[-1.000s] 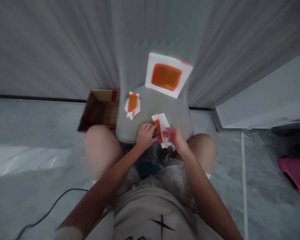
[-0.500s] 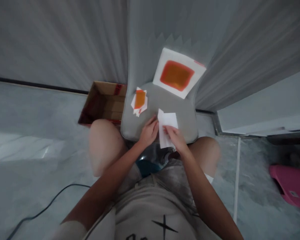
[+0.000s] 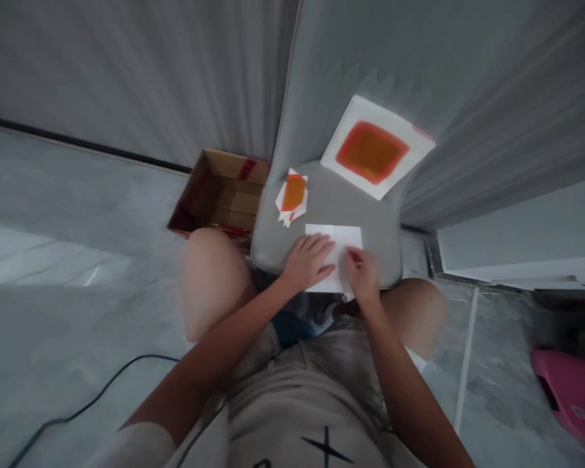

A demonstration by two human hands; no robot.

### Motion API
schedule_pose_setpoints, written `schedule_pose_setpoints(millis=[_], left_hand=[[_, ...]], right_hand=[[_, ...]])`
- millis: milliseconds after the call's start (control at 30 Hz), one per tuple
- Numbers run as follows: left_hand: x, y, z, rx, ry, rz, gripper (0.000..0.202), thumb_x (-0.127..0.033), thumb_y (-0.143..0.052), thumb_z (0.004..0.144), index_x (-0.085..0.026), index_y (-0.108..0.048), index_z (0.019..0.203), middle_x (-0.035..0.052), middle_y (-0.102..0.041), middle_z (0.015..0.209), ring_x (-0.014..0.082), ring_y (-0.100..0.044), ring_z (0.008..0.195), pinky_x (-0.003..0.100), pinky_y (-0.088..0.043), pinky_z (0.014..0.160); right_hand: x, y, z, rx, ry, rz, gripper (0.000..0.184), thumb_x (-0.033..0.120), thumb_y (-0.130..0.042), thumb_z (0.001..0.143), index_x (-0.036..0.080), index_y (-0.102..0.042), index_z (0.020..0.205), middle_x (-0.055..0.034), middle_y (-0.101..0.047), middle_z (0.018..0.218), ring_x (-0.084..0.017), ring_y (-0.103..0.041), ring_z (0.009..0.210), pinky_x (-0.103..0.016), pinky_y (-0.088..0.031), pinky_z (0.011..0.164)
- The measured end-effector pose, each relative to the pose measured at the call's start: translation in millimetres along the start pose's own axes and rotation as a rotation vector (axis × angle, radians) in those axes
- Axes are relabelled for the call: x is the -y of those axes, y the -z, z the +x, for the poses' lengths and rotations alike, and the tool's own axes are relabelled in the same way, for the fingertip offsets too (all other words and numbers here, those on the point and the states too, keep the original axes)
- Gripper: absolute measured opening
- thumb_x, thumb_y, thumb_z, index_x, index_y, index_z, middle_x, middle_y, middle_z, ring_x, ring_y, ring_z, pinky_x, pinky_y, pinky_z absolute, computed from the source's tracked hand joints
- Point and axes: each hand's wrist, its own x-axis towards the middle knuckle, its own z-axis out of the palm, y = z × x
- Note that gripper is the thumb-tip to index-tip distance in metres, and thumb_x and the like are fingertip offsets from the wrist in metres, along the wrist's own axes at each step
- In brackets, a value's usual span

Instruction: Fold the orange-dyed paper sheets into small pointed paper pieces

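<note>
A white sheet of paper (image 3: 344,235) lies on the front part of the grey chair seat (image 3: 316,195), a crease running down it. My left hand (image 3: 308,261) rests flat on its left half, fingers spread. Over the right part of the sheet is my right hand (image 3: 364,272), slightly blurred, its fingers curled in; whether they grip anything is hidden. Beyond my left hand lies a small folded paper piece (image 3: 294,193), white with an orange panel. A larger white square (image 3: 375,151) with a red-edged orange middle leans at the back of the seat.
An open cardboard box (image 3: 229,205) stands on the floor left of the chair. Grey curtains (image 3: 151,71) hang behind. A dark cable (image 3: 92,396) crosses the floor at left, and a pink plastic object (image 3: 572,390) sits at far right. My knees flank the seat.
The raised left flap of the paper now lies flat, with my left hand moved onto it and spread. My right hand has shifted toward the sheet's right side. The view has turned slightly.
</note>
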Motion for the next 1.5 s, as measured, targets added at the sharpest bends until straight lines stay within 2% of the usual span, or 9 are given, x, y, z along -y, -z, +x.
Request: schedule_pose_setpoints(millis=[100,300,433,533,667,933,1067,1300,1500], left_hand=[[0,-2.2,2,0.034,-0.003,0.034,0.06,-0.05,-0.062,0.098,-0.021,-0.055,0.151,0.0099,-0.049,0.162,0.033,-0.04,0.154,0.052,-0.03,0.129],[7,-6.0,21,0.102,-0.049,0.03,0.064,-0.048,-0.063,0.098,-0.023,-0.049,0.155,0.0095,-0.049,0.163,0.0308,-0.039,0.155,0.055,-0.02,0.131],[13,-9.9,34,0.092,-0.054,0.014,0.067,-0.049,-0.07,0.094,-0.024,-0.051,0.153,0.0096,-0.053,0.159,0.0309,-0.044,0.152,0.054,-0.02,0.131],[13,-10.6,37,0.077,-0.027,0.013,0.075,-0.051,-0.073,0.09,-0.023,-0.048,0.155,0.0112,-0.057,0.156,0.0312,-0.047,0.149,0.053,-0.022,0.13],[9,-6.9,36,0.068,0.004,0.012,0.087,-0.053,-0.073,0.09,-0.016,-0.037,0.16,0.0167,-0.054,0.157,0.0306,-0.049,0.149,0.05,-0.023,0.13],[13,-6.1,35,0.032,0.007,-0.046,0.055,-0.03,-0.051,0.104,-0.017,-0.041,0.156,0.0131,-0.056,0.156,0.0239,-0.052,0.146,0.047,-0.024,0.13],[13,-8.3,36,0.025,0.003,-0.029,0.056,-0.035,-0.056,0.103,-0.019,-0.043,0.155,0.0125,-0.056,0.156,0.0253,-0.052,0.146,0.047,-0.024,0.131],[13,-8.5,38,0.043,0.034,-0.071,0.06,-0.029,-0.065,0.096,-0.018,-0.046,0.151,0.0136,-0.058,0.153,0.0266,-0.054,0.144,0.048,-0.026,0.131],[20,-10.4,38,-0.014,0.115,-0.196,0.076,-0.019,-0.067,0.089,-0.016,-0.037,0.158,0.014,-0.056,0.155,0.0269,-0.054,0.143,0.046,-0.037,0.127]], right_hand=[[-17,16,3,-0.192,-0.118,-0.092,0.054,0.045,-0.054,0.087,0.009,-0.074,0.121,-0.0226,-0.073,0.116,-0.032,-0.066,0.102,-0.049,-0.052,0.098],[-21,32,12,-0.056,-0.302,0.091,0.057,0.055,-0.057,0.086,0.011,-0.076,0.118,-0.0148,-0.078,0.097,-0.03,-0.07,0.086,-0.041,-0.056,0.081],[-6,36,13,-0.027,-0.09,0.08,0.06,0.058,-0.041,0.098,0.014,-0.078,0.111,-0.0171,-0.077,0.112,-0.032,-0.07,0.107,-0.045,-0.054,0.098],[4,35,10,0.087,0.074,0.136,0.068,0.062,-0.028,0.105,0.017,-0.073,0.13,-0.0157,-0.068,0.14,-0.029,-0.06,0.134,-0.046,-0.044,0.118],[4,24,5,0.23,0.044,0.215,0.083,0.074,-0.021,0.103,0.018,-0.059,0.15,-0.0125,-0.046,0.164,-0.028,-0.04,0.155,-0.051,-0.025,0.131],[-7,14,10,0.246,-0.032,0.28,0.076,0.072,-0.032,0.102,0.019,-0.062,0.147,-0.0108,-0.044,0.166,-0.028,-0.037,0.156,-0.052,-0.02,0.133],[-12,24,14,0.254,0.023,0.337,0.056,0.057,-0.035,0.106,0.029,-0.065,0.144,-0.0029,-0.051,0.162,-0.024,-0.046,0.151,-0.05,-0.027,0.131],[-24,12,17,0.196,0.091,0.166,0.064,0.055,-0.062,0.094,0.026,-0.058,0.151,-0.0094,-0.043,0.167,-0.03,-0.042,0.153,-0.055,-0.03,0.129],[-40,-3,15,0.112,0.284,-0.01,0.06,0.05,-0.054,0.1,0.02,-0.056,0.152,-0.0144,-0.047,0.162,-0.031,-0.044,0.15,-0.056,-0.035,0.126]])
